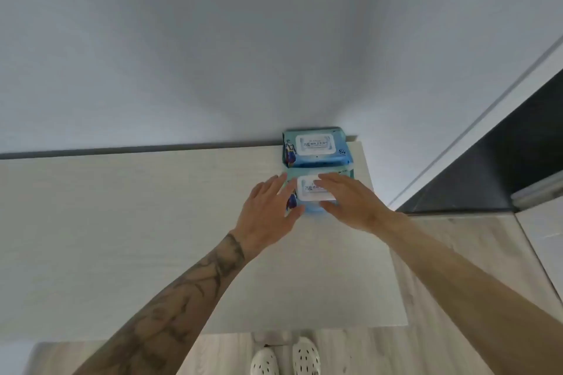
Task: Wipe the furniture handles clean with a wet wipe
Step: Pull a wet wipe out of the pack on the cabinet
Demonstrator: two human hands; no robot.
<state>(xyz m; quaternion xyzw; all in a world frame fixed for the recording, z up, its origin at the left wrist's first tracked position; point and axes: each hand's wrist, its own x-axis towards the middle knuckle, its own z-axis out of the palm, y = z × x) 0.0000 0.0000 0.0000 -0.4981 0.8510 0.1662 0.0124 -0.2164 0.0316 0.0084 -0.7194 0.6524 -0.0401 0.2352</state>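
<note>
Two blue wet-wipe packs with white flip lids lie on a pale wooden cabinet top (152, 222) near its far right corner. The far pack (315, 148) sits against the wall, untouched. The near pack (307, 195) lies between my hands. My left hand (268, 216) rests flat on its left side with fingers spread. My right hand (350, 204) lies over its right side, fingers stretched across the white lid. Neither hand has lifted the pack. No furniture handle shows in this view.
A grey wall (182, 55) rises behind the cabinet. To the right is a white frame and a dark opening (502, 161). Pale wood floor (457, 253) lies on the right and below, where my two white perforated shoes (285, 358) show.
</note>
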